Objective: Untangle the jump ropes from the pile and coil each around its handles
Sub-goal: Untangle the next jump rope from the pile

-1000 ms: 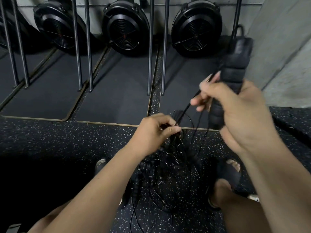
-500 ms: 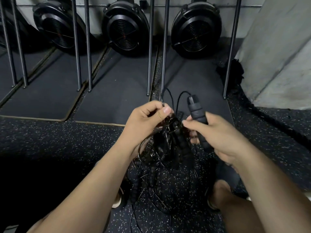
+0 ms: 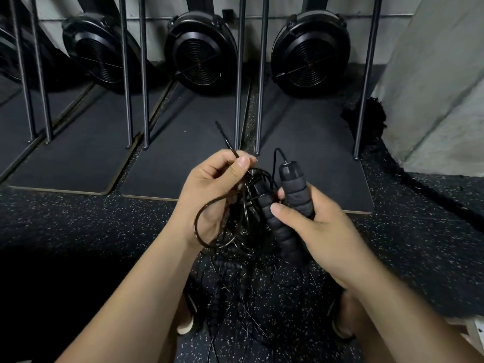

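Barely begun: the right hand curls its fingers round two foam handles, the left hand pinches a cord loop, and the tangled pile hangs between them toward the floor, nothing yet coiled.

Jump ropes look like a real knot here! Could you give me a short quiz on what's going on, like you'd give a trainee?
1. True or false: the right hand grips two foam handles side by side.
2. What do the left hand's fingers pinch? A) a thin cord B) a foam handle C) nothing
3. Fill in: the tangled pile hangs between the person's two ____.
Key: 1 true; 2 A; 3 feet.
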Demonstrator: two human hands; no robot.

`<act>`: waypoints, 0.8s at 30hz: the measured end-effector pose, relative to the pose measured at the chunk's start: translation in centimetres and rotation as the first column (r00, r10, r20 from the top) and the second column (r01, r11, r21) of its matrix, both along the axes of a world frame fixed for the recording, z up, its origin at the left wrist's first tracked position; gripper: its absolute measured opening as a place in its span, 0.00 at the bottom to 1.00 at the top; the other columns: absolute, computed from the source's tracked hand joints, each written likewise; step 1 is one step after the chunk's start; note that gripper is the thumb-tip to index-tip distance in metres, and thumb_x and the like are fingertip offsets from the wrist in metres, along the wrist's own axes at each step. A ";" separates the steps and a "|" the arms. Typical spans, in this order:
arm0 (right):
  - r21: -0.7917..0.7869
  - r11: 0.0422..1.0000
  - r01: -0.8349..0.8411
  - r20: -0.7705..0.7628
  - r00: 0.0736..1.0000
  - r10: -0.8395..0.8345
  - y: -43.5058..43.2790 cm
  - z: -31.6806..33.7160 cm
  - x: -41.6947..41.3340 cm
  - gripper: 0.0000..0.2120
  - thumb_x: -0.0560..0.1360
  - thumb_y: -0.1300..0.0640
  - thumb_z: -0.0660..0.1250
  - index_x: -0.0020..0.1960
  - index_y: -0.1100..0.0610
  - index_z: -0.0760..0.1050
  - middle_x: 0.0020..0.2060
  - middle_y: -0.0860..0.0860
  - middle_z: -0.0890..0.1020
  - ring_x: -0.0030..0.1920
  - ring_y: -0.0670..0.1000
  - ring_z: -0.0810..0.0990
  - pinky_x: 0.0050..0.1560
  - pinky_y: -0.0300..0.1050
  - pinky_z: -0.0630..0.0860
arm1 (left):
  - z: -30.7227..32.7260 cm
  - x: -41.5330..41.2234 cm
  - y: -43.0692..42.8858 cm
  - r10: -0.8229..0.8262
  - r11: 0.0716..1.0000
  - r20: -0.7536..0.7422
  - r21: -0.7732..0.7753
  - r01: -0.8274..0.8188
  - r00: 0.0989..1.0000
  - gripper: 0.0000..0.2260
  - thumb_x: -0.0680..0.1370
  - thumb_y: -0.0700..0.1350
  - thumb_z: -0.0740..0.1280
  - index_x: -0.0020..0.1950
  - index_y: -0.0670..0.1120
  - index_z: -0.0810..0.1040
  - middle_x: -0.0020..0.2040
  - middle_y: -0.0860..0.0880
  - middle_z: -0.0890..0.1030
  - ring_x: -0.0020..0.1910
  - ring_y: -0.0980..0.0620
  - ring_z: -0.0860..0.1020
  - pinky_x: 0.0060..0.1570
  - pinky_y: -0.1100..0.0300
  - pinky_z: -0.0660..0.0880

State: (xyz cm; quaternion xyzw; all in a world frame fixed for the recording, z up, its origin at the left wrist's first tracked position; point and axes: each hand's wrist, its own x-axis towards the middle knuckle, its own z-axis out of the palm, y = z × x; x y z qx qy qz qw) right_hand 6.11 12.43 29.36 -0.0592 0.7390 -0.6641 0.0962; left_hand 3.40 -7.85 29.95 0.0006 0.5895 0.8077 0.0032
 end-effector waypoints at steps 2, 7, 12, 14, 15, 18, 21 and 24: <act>0.128 0.992 -0.003 -0.057 0.998 0.010 0.3 0.2 -0.3 0.04 0.80 0.53 0.75 0.52 0.45 0.82 0.44 0.41 0.87 0.46 0.41 0.83 0.53 0.43 0.77 | 0.0 -0.1 -0.3 0.042 0.987 -0.039 -0.152 -0.048 0.998 0.05 0.83 0.42 0.71 0.53 0.42 0.84 0.47 0.44 0.83 0.44 0.48 0.80 0.46 0.54 0.79; 0.046 0.998 -0.053 -0.074 0.996 0.056 0.6 0.3 0.0 0.04 0.80 0.59 0.74 0.52 0.52 0.81 0.38 0.39 0.86 0.39 0.37 0.81 0.43 0.31 0.76 | -0.3 -0.5 -1.3 0.069 0.824 -0.145 -0.549 -0.139 0.987 0.08 0.84 0.51 0.70 0.50 0.49 0.84 0.44 0.43 0.84 0.40 0.45 0.81 0.46 0.44 0.81; 0.078 0.996 -0.036 -0.127 0.991 0.046 0.7 0.5 0.1 0.06 0.81 0.60 0.73 0.53 0.50 0.81 0.40 0.37 0.87 0.41 0.36 0.83 0.44 0.29 0.75 | 0.2 -0.6 -1.8 0.073 0.603 -0.238 -0.763 -0.233 0.969 0.10 0.84 0.55 0.68 0.49 0.51 0.80 0.37 0.48 0.80 0.38 0.45 0.78 0.42 0.50 0.78; 0.194 0.981 0.000 -0.180 0.983 0.035 0.8 0.4 -0.1 0.03 0.81 0.54 0.74 0.53 0.49 0.81 0.42 0.41 0.87 0.43 0.41 0.83 0.46 0.39 0.79 | 0.5 -0.4 -1.8 0.057 0.646 -0.195 -0.741 -0.185 0.979 0.11 0.85 0.53 0.68 0.47 0.49 0.78 0.36 0.46 0.79 0.35 0.48 0.76 0.39 0.55 0.75; 0.247 0.969 0.015 -0.186 0.982 0.033 0.9 0.2 -0.2 0.04 0.81 0.51 0.75 0.53 0.48 0.81 0.43 0.43 0.86 0.44 0.46 0.83 0.47 0.46 0.80 | 0.7 -0.3 -1.7 0.047 0.684 -0.160 -0.715 -0.149 0.986 0.11 0.85 0.52 0.68 0.46 0.49 0.78 0.36 0.46 0.79 0.35 0.50 0.75 0.37 0.59 0.74; 0.252 0.968 0.013 -0.179 0.983 0.033 1.0 -0.2 -0.2 0.06 0.80 0.48 0.75 0.54 0.47 0.81 0.43 0.45 0.86 0.45 0.54 0.84 0.49 0.55 0.82 | 1.0 -0.2 -1.8 0.028 0.734 -0.086 -0.675 -0.079 0.996 0.12 0.85 0.51 0.67 0.46 0.47 0.78 0.38 0.49 0.81 0.37 0.49 0.77 0.40 0.60 0.75; 0.195 0.981 -0.003 -0.172 0.984 0.037 1.0 -0.2 -0.2 0.04 0.80 0.49 0.75 0.54 0.46 0.81 0.43 0.44 0.87 0.45 0.55 0.85 0.49 0.54 0.82 | 1.1 -0.1 -1.8 0.017 0.806 -0.035 -0.591 -0.034 0.999 0.11 0.86 0.51 0.68 0.47 0.47 0.80 0.43 0.41 0.82 0.39 0.45 0.79 0.45 0.51 0.78; 0.190 0.982 -0.016 -0.181 0.982 0.051 1.1 -0.4 -0.3 0.04 0.80 0.50 0.75 0.53 0.45 0.81 0.43 0.44 0.87 0.45 0.51 0.85 0.48 0.47 0.81 | 1.3 0.1 -1.6 0.027 0.852 -0.022 -0.523 -0.035 0.999 0.11 0.86 0.49 0.68 0.48 0.45 0.80 0.44 0.37 0.82 0.38 0.49 0.78 0.43 0.52 0.76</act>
